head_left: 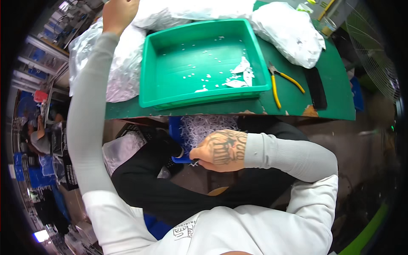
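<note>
Head view, looking down: one green tray [170,91] is sat on the green table [335,85], with a scatter of small white scraps [240,76] left in its right corner. Just right of it one pair of yellow-handled cutters [281,80] is laid flat, and beside that one black comb-like strip [318,87]. Three clear plastic bags of white pieces can be counted around the tray, the biggest on the left [121,63]. Below the table edge, one blue basket [182,136] full of small white parts is held at its rim by the right hand [221,149], fingers curled closed on the blue edge. The left hand [119,12] is stretched up onto the bags at the top, cut off by the frame so its fingers can't be made out
</note>
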Motion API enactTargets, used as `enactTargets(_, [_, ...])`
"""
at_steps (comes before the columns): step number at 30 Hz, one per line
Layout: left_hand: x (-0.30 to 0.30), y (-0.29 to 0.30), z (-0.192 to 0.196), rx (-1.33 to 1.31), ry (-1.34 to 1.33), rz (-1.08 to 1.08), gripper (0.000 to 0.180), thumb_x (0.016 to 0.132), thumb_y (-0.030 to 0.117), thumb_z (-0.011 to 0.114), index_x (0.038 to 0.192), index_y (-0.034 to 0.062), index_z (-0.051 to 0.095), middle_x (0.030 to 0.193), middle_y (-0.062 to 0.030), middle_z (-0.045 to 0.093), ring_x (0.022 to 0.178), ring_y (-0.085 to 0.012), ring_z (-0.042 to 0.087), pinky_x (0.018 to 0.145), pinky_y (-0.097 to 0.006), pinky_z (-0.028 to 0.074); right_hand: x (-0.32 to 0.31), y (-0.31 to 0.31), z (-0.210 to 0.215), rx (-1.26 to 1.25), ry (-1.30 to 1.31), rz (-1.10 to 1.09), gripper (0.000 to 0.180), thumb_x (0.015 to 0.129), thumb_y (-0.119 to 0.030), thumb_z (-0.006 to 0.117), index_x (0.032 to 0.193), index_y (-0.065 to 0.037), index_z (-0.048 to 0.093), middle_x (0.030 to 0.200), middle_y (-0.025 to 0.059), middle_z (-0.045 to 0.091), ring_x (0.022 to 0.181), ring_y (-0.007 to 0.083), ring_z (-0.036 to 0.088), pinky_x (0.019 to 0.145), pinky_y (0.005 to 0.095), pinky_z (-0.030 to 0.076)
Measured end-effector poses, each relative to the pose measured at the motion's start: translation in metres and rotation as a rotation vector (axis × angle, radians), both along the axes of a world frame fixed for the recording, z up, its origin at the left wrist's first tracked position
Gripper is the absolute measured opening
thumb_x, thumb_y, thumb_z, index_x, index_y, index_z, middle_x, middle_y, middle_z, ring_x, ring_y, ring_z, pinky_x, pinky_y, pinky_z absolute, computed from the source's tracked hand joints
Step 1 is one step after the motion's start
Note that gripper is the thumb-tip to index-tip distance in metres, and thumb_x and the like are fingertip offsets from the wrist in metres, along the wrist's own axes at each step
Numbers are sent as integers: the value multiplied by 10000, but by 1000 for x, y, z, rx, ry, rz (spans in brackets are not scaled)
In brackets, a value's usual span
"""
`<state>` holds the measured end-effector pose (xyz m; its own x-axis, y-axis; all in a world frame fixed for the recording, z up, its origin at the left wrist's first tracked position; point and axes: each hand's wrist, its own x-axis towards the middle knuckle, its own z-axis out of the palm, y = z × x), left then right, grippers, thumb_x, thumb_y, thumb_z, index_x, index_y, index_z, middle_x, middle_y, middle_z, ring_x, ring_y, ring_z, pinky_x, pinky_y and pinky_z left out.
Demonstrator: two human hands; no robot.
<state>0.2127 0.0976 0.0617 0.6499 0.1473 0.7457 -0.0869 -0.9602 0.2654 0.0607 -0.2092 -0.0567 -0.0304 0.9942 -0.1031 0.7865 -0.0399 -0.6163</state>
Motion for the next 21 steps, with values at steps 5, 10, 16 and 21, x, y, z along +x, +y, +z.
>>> enactTargets(5, [36, -85, -82, 320, -8, -459, 253, 866, 209, 698, 1062, 49, 699, 959, -121, 724, 870, -262, 704, 772, -379, 543, 8, -10, -1, 258, 84, -94, 213, 872, -148, 587, 1050, -40, 634, 920, 143, 700, 885, 321, 679, 756, 421, 554])
enactTargets(10, [1, -179, -145, 191, 682, -729, 352, 786, 234, 743, 1101, 87, 690, 1003, -154, 716, 875, -271, 701, 785, -381, 549, 14, -10, 17, 240, 209, -56, 204, 872, -160, 599, 1016, -27, 655, 958, 151, 703, 896, 313, 680, 762, 419, 551])
enactTargets(16, [-32, -137, -124, -562, 793, -678, 268, 845, 181, 733, 1051, 13, 703, 876, -14, 658, 773, -83, 600, 697, -257, 492, 19, -9, 16, 527, 216, -258, 318, 926, -188, 571, 1187, -17, 634, 940, 157, 624, 854, 311, 625, 764, 391, 517])
enactTargets(21, [-127, -111, -70, -1094, 735, -665, 305, 907, 121, 687, 1191, 34, 614, 923, -24, 640, 848, -90, 617, 788, -231, 484, 33, -17, 34, 677, 269, -429, 267, 926, -25, 557, 1186, -30, 623, 908, 96, 584, 795, 212, 589, 728, 313, 485])
